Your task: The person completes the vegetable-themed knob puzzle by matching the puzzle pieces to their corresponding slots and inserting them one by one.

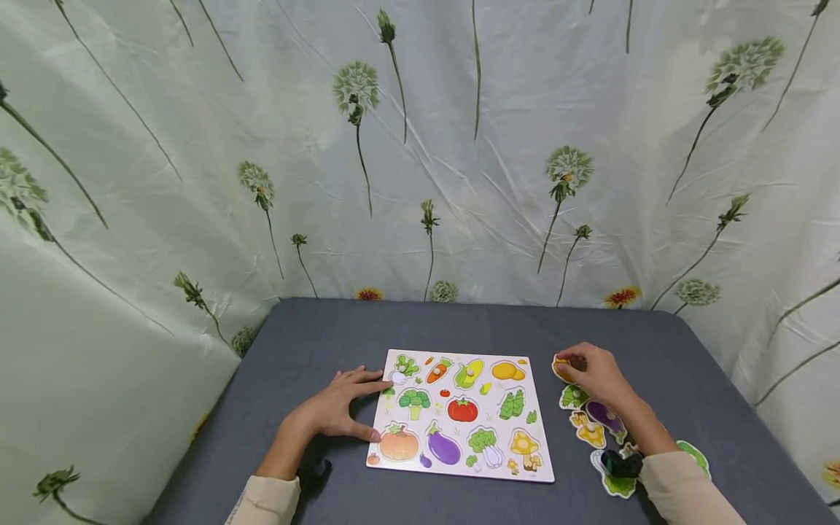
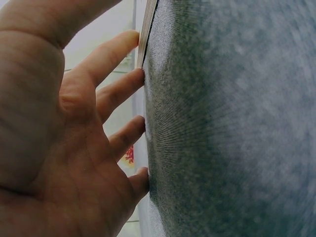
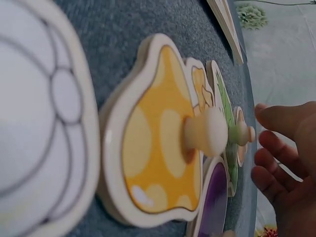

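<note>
Behind and on both sides of the grey table (image 1: 328, 328) hangs pale cloth (image 1: 420, 157) (creased, printed with dandelions (image 1: 356, 86)).

Soft, even light brightens the head view, raising a pale sheen on the creased curtain (image 1: 485, 197) over the darker tabletop (image 1: 315, 328), while wide-lens distortion makes the outer parts lean and stretch. The 2 wrist views are dimmer: in the left, the left hand's (image 2: 74, 143) palm falls in shade and the nearest tabletop dissolves into blur; in the right, the closest pale piece (image 3: 29, 113) looks soft, the yellow mushroom (image 3: 153, 138) crisper.
</note>
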`<state>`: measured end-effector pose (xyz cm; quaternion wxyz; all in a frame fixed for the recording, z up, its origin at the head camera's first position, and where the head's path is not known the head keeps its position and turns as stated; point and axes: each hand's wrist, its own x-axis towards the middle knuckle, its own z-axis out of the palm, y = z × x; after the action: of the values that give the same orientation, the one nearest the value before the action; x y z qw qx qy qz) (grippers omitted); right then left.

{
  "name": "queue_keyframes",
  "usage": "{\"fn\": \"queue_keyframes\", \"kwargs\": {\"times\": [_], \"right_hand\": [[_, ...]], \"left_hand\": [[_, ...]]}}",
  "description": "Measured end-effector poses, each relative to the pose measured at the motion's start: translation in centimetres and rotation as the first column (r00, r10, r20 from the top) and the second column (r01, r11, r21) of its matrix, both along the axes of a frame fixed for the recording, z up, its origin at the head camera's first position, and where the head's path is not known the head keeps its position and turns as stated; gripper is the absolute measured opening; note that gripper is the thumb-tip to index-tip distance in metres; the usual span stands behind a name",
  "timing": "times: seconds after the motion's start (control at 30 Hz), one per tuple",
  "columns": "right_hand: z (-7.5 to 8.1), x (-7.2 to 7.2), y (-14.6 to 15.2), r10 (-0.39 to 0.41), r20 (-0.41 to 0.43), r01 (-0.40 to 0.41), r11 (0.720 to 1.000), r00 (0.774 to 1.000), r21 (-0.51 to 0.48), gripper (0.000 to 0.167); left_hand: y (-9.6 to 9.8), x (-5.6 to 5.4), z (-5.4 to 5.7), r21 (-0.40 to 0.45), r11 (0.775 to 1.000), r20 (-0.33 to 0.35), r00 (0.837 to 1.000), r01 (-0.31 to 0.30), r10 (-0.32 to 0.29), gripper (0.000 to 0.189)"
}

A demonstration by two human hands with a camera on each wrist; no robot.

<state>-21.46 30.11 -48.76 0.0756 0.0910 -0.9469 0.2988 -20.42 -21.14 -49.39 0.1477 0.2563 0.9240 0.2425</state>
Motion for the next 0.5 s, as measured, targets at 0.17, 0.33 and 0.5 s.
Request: {"fn": "queue_keyframes", "kwargs": {"times": [0.17, 0.33, 0.5], "right_hand": [[0.07, 0.07, 0.24, 0.029, 0.067, -0.028, 1.000, 0.997, -0.014, 0.017], [0.02, 0.01, 0.48, 0.030, 0.091, -0.028, 0.999, 0.995, -0.022, 0.016], [-0.08, 0.01, 0.72, 0.037, 0.120, -0.033, 0.999, 0.992, -0.034, 0.018]], "left_hand": [[-0.03, 0.04, 0.01, 0.000, 1.000, -0.001, 1.000, 0.000, 0.000, 0.092], [-0.05, 0.04, -0.04, 0.004, 1.000, -0.004, 1.000, 0.000, 0.000, 0.092], [-0.02, 0.00, -0.07, 0.003, 1.000, -0.002, 1.000, -0.003, 0.003, 0.092]]}}
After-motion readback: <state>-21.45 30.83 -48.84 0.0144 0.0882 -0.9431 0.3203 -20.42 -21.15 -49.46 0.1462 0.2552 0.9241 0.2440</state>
